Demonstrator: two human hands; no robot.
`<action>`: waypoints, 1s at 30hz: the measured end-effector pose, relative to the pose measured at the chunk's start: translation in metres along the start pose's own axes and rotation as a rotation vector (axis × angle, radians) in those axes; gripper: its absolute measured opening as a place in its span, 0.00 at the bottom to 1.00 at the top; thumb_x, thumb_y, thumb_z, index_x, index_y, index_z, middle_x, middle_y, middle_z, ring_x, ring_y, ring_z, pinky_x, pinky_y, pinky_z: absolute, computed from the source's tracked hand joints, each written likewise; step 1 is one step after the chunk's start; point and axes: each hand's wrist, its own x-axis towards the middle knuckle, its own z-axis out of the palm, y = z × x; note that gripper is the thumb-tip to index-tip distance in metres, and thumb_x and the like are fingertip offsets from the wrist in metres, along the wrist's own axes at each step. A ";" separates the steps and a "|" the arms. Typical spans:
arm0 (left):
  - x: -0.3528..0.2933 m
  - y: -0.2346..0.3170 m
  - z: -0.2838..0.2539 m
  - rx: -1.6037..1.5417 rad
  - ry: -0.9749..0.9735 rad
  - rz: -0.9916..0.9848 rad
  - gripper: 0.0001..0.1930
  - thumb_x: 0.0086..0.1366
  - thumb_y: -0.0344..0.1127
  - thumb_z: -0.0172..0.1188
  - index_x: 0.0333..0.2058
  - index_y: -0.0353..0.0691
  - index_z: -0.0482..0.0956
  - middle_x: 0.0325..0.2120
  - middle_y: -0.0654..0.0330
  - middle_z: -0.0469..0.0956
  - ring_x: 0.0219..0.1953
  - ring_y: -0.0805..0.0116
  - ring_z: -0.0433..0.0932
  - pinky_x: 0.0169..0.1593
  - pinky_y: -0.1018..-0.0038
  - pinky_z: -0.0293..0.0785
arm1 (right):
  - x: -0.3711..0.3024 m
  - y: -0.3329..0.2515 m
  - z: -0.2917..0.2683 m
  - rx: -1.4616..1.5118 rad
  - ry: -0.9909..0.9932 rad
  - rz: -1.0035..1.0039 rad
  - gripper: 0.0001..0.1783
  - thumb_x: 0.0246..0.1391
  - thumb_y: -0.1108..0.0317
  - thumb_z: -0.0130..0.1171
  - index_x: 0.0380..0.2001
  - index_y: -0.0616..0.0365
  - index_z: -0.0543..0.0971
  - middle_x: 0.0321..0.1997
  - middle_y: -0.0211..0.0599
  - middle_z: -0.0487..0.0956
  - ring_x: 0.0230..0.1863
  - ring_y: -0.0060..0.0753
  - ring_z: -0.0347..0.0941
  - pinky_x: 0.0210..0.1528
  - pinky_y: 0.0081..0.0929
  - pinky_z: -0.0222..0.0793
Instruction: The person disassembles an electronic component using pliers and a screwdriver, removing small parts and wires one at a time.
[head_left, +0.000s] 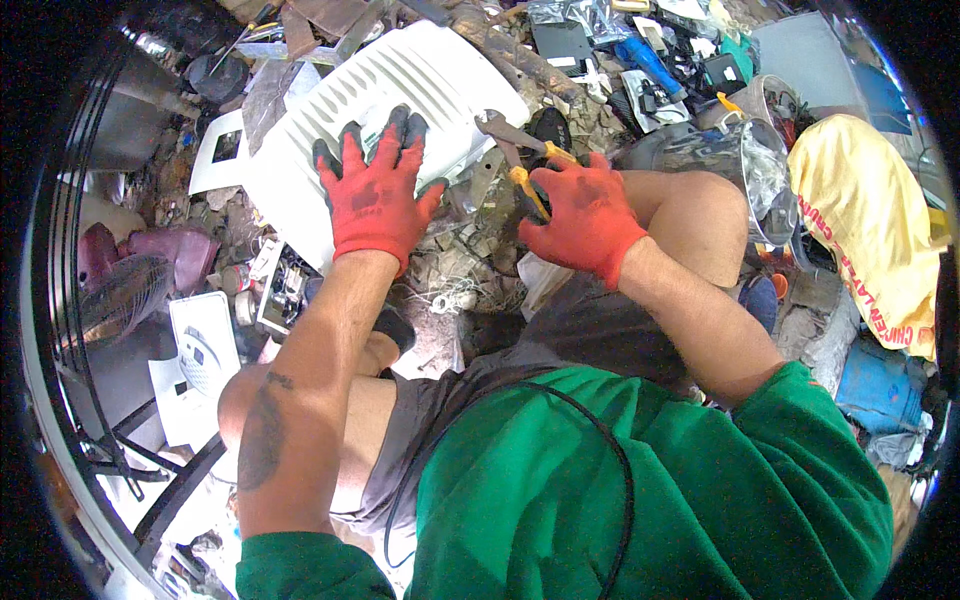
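My left hand (378, 190), in a red work glove with dark fingertips, lies spread on a large white plastic casing (440, 75) with rows of slots. The casing rests tilted on the littered ground in front of me. My right hand (585, 215), gloved the same way, is closed around the yellow handles of a pair of pliers (510, 145). The metal jaws of the pliers are apart and point up and left, close to the casing's right edge. Part of the pliers' handles is hidden by my right fingers.
Rubble and scraps cover the ground, with tangled white string (455, 298) between my legs. On the right are a clear plastic bucket (745, 165), a yellow sack (855, 220) and a blue container (880, 390). A black metal frame (75, 250) stands left, near white plastic panels (205, 340).
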 end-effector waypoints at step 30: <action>0.000 0.001 -0.005 0.055 -0.023 0.060 0.36 0.59 0.56 0.68 0.65 0.56 0.72 0.69 0.63 0.67 0.69 0.32 0.59 0.67 0.26 0.48 | 0.000 0.017 -0.008 -0.029 0.024 -0.120 0.22 0.43 0.54 0.67 0.39 0.55 0.81 0.53 0.47 0.76 0.59 0.63 0.67 0.56 0.61 0.66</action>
